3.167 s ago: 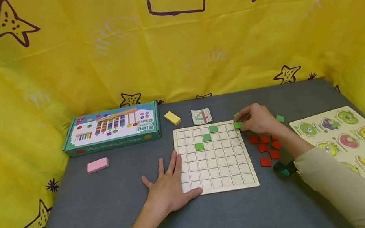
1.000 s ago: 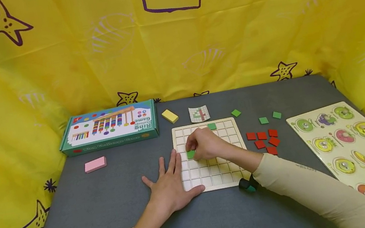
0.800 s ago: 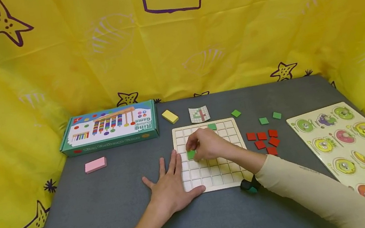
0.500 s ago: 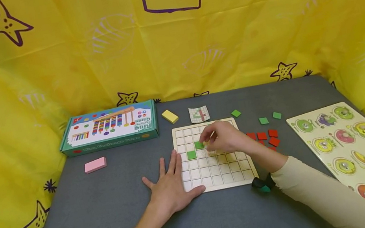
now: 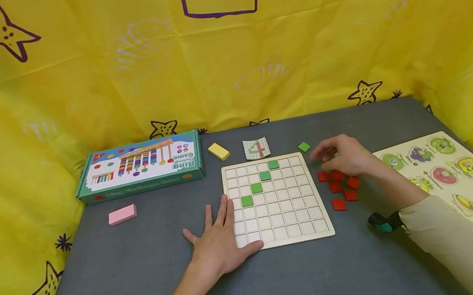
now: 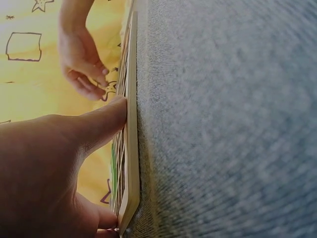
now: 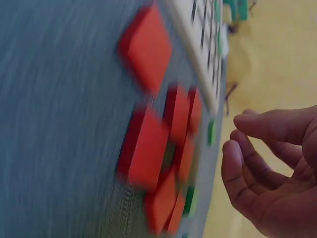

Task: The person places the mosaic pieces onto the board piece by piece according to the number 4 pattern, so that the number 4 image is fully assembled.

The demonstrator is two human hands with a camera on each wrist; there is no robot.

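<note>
A pale square grid board [image 5: 293, 231] lies mid-table, several green tiles [image 5: 256, 188] in its cells forming a diagonal. My left hand [image 5: 215, 246] rests on the board's left side, fingers spread, thumb at the near edge; the left wrist view shows the thumb [image 6: 104, 119] on the rim. To the right of the board, my right hand [image 5: 342, 155] hovers by the loose tiles, fingers loosely bent and nothing between them in the right wrist view. Under it lie several red tiles [image 5: 339, 204]. One loose green tile [image 5: 303, 147] sits beyond the board's far right corner; another is partly hidden by the hand.
A small pattern card [image 5: 256, 149] and a yellow block [image 5: 219, 151] lie behind the board. At back left is a Ring Challenge Game box [image 5: 142, 165], with a pink block [image 5: 122, 215] before it. A fruit picture board [image 5: 469, 183] covers the right side. Yellow cloth [image 5: 225, 77] surrounds the table.
My right hand has let go of a green tile in the diagonal's lower-left cell and moved right, off the board to the loose tiles. The left hand has stayed in place.
</note>
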